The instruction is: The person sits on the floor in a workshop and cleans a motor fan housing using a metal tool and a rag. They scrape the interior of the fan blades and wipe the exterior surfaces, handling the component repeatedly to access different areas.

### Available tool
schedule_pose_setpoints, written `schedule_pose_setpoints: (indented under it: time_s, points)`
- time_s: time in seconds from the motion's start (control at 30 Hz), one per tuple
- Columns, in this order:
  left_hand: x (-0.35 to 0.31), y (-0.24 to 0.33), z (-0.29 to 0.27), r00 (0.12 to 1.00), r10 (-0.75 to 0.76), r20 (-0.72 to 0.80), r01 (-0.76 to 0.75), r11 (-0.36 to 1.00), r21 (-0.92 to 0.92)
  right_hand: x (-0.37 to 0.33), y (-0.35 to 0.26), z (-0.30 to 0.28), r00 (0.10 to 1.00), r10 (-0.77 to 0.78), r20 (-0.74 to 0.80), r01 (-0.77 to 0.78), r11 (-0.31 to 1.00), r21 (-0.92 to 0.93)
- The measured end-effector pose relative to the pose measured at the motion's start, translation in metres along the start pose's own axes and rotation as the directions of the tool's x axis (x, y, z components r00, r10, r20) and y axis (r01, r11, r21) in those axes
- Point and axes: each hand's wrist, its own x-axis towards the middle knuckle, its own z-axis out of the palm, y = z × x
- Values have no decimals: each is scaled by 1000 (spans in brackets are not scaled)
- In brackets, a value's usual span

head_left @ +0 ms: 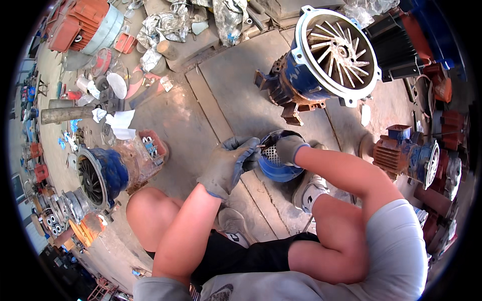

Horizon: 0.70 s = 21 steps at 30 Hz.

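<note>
A grey shirt (281,287) lies nearest, behind both grips. The left grip (232,163) curls at the rim of a blue round cover (279,174), its hold unclear; the right grip (291,149) reaches inside, fingers hidden, so I cannot tell. The cover stands loose from the motor (307,75) ahead; work inside it looks unfinished.

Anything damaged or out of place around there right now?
The upper-right blue motor looks worn: its fan is uncovered and its body rusty-brown in patches. Crumpled sheeting lies strewn at the top, left of centre. Hands partly hide the blue housing; damage there I can't judge.
</note>
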Motion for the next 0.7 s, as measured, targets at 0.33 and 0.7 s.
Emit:
schedule_pose_setpoints:
  time_s: [0.33,0.7]
  points:
    - [3,-4,0,1000,-11,9,10,997,77,-71,20,-8,979,60,-195,100,691,715]
    - [-3,0,26,990,87,-113,-60,973,223,30,31,58,894,192,-405,89,809,581]
